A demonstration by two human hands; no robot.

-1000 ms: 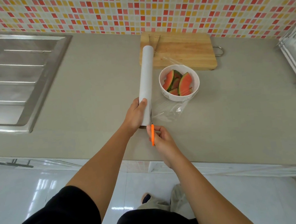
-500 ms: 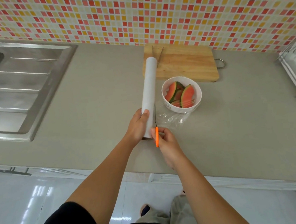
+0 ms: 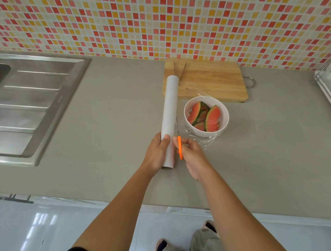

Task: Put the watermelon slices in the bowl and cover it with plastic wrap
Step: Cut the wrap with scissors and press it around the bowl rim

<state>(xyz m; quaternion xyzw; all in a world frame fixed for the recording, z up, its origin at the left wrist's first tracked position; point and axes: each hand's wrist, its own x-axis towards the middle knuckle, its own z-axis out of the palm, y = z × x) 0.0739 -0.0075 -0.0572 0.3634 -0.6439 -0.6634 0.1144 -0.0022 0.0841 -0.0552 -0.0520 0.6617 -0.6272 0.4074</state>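
Left hand [image 3: 158, 153] grips wrap roll [image 3: 169, 112] near end; right hand [image 3: 194, 160] pinches orange cutter [image 3: 180, 148]. Plastic wrap [image 3: 204, 140] likely light, clingy, flimsy: hold by edge, taut.

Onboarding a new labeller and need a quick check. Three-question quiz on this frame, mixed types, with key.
1. Fill in: the right hand holds a tool with an ___ handle.
2. The wrap roll is in the grip of: A) the left hand B) the right hand C) neither.
3. True or false: the watermelon slices lie in the bowl.

Key: 1 orange; 2 A; 3 true.
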